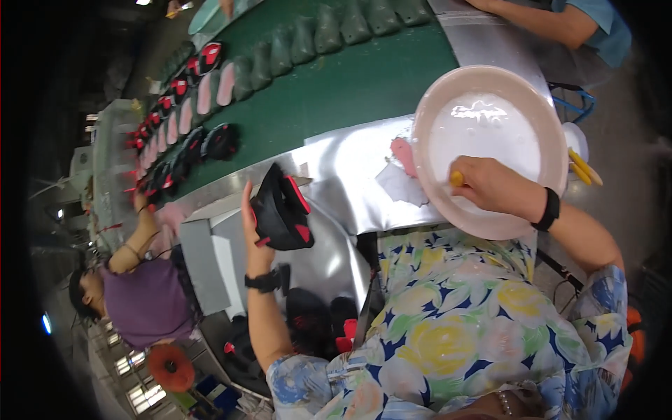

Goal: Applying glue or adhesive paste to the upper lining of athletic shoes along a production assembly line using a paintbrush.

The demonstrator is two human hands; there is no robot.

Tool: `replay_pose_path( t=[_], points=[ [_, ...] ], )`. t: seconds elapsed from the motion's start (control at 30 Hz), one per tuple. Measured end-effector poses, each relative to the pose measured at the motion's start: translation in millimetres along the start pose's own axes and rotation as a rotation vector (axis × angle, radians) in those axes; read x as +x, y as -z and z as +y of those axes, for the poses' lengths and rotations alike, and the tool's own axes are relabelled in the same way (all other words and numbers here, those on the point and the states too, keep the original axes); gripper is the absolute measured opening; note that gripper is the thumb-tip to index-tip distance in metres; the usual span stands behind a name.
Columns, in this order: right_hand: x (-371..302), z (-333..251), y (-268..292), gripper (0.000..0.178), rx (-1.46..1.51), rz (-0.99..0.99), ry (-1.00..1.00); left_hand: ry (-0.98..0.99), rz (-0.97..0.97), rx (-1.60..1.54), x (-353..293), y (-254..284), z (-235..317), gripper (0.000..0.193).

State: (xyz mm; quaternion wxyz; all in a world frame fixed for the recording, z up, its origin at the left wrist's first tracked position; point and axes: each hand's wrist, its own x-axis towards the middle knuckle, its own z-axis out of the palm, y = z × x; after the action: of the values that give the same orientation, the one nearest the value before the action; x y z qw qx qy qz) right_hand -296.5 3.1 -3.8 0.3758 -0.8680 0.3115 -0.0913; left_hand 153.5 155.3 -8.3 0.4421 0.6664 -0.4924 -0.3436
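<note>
In my left hand (253, 234) is a black shoe upper with red trim (278, 213), held up over the metal work surface to the left of the basin. My right hand (493, 183) grips a yellow-handled tool (457, 179) over the large pale pink basin (423, 133). White liquid (483, 129) fills part of the basin. The tool's working end is hidden, so its kind does not show. Beside the basin's left wall lie a pink scrap (404, 154) and a whitish sheet (400, 184).
Along the green conveyor (336, 105) stand rows of dark foot-shaped lasts (302, 43), pink soles (185, 116) and black-red uppers (221, 140). More uppers (308, 311) lie below my left forearm. A purple-shirted co-worker (150, 308) reaches in at left; another person's arm (535, 19) rests far right.
</note>
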Motion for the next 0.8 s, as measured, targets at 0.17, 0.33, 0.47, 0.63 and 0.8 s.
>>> replay_pose_path(
  t=[0.17, 0.33, 0.47, 0.63, 0.8],
  points=[
    [-22.4, 18.0, 48.5, 0.015, -0.006, 0.273, 0.017, 0.115, -0.268, -0.587, 37.1, -67.5, 76.1, 0.071],
    [-35.0, 22.2, 88.4, 0.019, 0.228, 0.586, 0.004, 0.069, -0.400, -0.518, 60.9, -119.1, 110.5, 0.070],
    [-26.0, 4.7, 103.4, 0.020, 0.534, 0.663, 0.220, -0.001, -0.429, -0.470, 70.0, -151.2, 125.4, 0.068],
    [-22.6, -8.3, 114.4, 0.021, 0.310, 0.714, 0.360, -0.134, -0.354, -0.408, 72.3, -179.7, 134.4, 0.066],
    [-33.9, -11.7, 100.9, 0.021, 0.286, 0.840, 0.247, -0.358, -0.120, -0.310, 81.1, -200.3, 132.9, 0.065]
  ],
)
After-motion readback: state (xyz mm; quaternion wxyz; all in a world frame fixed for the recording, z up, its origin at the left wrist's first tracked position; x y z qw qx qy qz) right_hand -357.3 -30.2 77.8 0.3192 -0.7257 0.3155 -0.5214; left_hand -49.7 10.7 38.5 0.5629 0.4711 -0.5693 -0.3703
